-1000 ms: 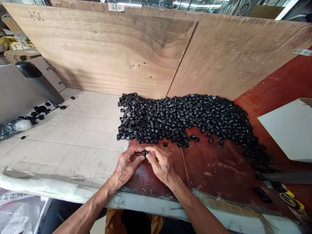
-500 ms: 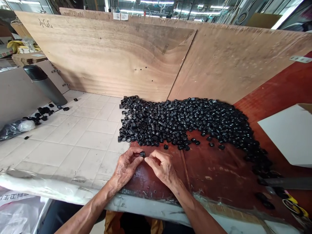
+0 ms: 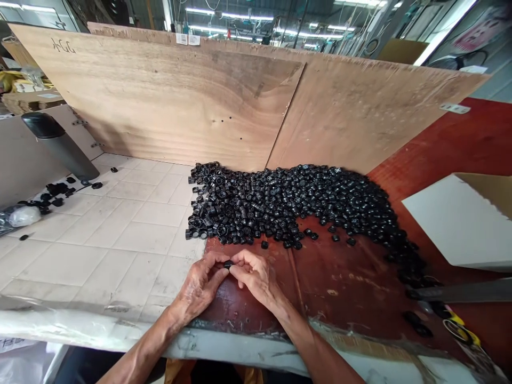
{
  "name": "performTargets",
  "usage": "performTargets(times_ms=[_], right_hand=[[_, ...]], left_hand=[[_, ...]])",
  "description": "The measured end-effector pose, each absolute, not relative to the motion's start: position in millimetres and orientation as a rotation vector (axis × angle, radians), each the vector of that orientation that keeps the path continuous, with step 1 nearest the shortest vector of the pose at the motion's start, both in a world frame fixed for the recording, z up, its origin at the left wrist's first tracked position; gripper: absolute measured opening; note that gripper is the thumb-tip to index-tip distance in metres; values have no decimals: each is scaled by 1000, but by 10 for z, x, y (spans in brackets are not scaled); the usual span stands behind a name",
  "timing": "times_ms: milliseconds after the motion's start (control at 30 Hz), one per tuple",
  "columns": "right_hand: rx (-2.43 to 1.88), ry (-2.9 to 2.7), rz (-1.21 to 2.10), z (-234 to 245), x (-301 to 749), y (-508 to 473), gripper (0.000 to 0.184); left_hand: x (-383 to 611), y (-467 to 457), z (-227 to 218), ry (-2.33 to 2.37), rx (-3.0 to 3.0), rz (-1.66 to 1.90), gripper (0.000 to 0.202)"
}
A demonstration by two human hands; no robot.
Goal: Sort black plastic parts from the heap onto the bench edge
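Observation:
Between my two hands is a small black plastic cap [image 3: 228, 264], partly covered by fingertips. My left hand [image 3: 202, 282] pinches it from the left with thumb and index finger. From the other side, the thumb and index finger of my right hand [image 3: 256, 274] close on the same cap. Both hands are just above the dark red board [image 3: 316, 288], near the front edge. Beyond them spreads a large heap of similar black caps [image 3: 280, 200], with a few loose ones along its near side.
A plywood panel [image 3: 180, 101] stands behind the heap. At left are a dark bottle [image 3: 66, 146] and scattered black pieces [image 3: 56, 192] on the pale tiled surface [image 3: 136, 245]. To the right lie a white box [image 3: 452, 224], a grey metal bar [image 3: 472, 291] and yellow-handled scissors [image 3: 460, 328].
My right fingers, apart from the cap before, have closed onto it. The head view has shifted, so the scene sits slightly further left and lower.

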State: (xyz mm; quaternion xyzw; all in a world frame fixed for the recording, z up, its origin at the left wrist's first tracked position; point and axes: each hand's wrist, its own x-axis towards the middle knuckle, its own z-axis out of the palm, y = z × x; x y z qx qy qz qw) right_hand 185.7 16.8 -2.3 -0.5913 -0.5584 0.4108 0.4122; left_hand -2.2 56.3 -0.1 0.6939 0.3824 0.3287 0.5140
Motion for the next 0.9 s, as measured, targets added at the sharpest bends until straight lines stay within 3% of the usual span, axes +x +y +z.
performTargets(times_ms=[67, 133, 233, 267, 400, 633, 767, 900], right_hand=[[-1565, -1448, 913, -44, 1913, 161, 17], [-1679, -1431, 549, -70, 2016, 158, 26], [-1835, -1296, 52, -143, 2211, 182, 10], [-1867, -1290, -13, -177, 2268, 199, 13], [-1876, -1453, 1, -314, 2366, 274, 27], [-1602, -1629, 167, -377, 2208, 323, 13], [-1504, -1611, 376, -325, 2136, 307, 18], [-1503, -1603, 446, -286, 2130, 300, 13]], left_hand=[[-54, 560, 38, 886, 1771, 613, 19], [-48, 580, 37, 908, 1803, 511, 17], [26, 696, -55, 1140, 1851, 723, 23], [57, 759, -100, 1216, 1896, 824, 24], [163, 1025, -232, 1309, 2137, 930, 31], [316, 1039, -197, 1343, 2317, 788, 15], [298, 973, -163, 1332, 2323, 703, 1], [164, 923, -141, 1313, 2267, 808, 13]])
